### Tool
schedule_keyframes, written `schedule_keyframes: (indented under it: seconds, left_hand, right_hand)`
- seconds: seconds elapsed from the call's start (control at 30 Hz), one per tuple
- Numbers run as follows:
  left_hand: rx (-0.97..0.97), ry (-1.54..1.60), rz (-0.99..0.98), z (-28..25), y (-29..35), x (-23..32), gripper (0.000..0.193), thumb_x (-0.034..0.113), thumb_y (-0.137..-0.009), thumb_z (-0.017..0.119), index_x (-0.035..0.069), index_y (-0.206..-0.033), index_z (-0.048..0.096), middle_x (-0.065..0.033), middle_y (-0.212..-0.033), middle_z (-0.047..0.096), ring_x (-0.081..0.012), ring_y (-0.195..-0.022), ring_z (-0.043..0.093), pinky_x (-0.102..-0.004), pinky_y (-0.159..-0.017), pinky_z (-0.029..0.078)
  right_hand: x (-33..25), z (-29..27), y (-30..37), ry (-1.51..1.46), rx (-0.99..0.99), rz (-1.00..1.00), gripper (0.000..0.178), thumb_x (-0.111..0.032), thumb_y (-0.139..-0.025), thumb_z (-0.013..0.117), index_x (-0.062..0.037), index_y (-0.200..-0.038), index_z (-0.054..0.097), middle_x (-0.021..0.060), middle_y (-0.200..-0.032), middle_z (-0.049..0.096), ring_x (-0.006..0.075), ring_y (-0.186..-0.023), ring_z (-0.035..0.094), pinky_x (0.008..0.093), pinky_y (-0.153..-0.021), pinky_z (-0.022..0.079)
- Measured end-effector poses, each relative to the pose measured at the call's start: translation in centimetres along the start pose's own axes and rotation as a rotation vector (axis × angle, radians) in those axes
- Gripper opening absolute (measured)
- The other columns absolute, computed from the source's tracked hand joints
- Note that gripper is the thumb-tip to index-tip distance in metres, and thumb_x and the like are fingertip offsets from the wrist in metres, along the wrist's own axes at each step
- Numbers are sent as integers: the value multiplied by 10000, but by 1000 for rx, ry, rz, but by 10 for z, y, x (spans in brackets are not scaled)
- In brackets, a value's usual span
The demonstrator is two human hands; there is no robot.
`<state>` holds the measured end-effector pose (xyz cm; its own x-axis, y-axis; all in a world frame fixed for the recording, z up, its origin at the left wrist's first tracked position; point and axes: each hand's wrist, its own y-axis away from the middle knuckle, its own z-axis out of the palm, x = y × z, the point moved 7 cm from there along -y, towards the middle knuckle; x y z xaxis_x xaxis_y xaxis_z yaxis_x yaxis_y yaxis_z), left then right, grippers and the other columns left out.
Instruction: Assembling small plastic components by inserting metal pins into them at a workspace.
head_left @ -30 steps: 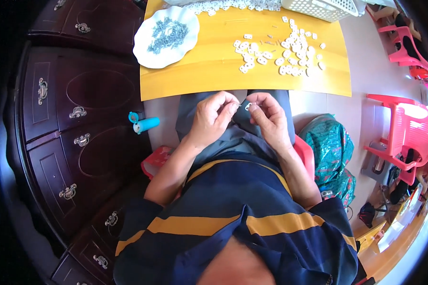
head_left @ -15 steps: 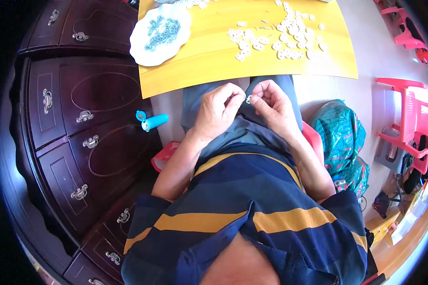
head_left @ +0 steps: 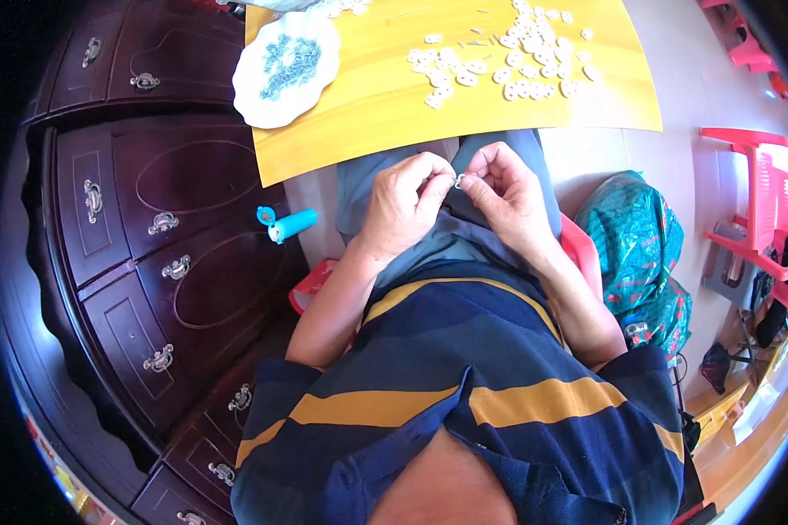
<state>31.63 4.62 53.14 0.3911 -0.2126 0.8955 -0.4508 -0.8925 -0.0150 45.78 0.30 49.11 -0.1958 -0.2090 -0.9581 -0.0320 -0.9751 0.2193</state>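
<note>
My left hand (head_left: 405, 203) and my right hand (head_left: 502, 193) meet over my lap, just below the near edge of a yellow table (head_left: 385, 114). Between their fingertips is a tiny white and metal piece (head_left: 459, 181); both hands pinch it. Several similar small white pieces (head_left: 499, 66) lie scattered on the table's far right part. A white plate (head_left: 286, 68) holding small bluish bits rests on the table's left end.
A dark wooden chest of drawers (head_left: 140, 227) with metal handles stands close on my left. A cyan cylinder (head_left: 287, 226) lies on the floor beside it. A teal patterned bag (head_left: 639, 254) and red plastic chairs (head_left: 757, 210) are on my right.
The view has tilted, so the table slid toward the top of the picture. My hands stay together at my lap, still working the small piece between the fingertips.
</note>
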Motion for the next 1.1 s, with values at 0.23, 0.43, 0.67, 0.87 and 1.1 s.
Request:
schedule_keyframes:
  seconds: [0.23,0.43,0.67,0.87,1.1]
  left_hand:
    - [-19,-14,-2,4,-4,4,35,8,-908,618,-6,-905,650,-28,-721,637,-65,-595,579,-222,-547,464]
    - [-39,-26,-17,5,-5,8,41,8,-911,617,-10,-908,654,-26,-712,638,-61,-590,583,-217,-543,465]
    - [-39,-3,-38,5,-9,10,54,21,-921,615,-13,-907,654,-21,-710,637,-57,-590,583,-216,-540,462]
    - [-14,-37,-43,9,-12,14,44,13,-915,621,-8,-901,657,-23,-710,634,-55,-587,580,-213,-534,458]
    - [-18,38,-23,-1,-25,22,50,19,-910,659,-8,-946,678,23,-750,643,-23,-623,567,-185,-555,443]
  right_hand:
    - [-1,-2,1,-20,31,-14,118,22,-908,648,-39,-950,556,-52,-801,564,5,-687,482,169,-613,414]
    - [-2,-3,4,-81,56,-44,135,33,-908,645,-40,-950,540,-57,-802,546,4,-691,469,163,-615,402]
    - [-5,-5,3,-128,80,-31,153,36,-904,650,-47,-928,524,-65,-797,514,1,-681,442,160,-609,380]
    - [-5,-9,4,-150,130,-74,166,39,-896,661,-51,-926,524,-71,-795,502,0,-676,425,158,-606,370]
    - [-15,-16,-2,-201,124,-91,146,22,-919,652,-52,-966,535,-73,-835,515,-3,-692,438,154,-613,376]
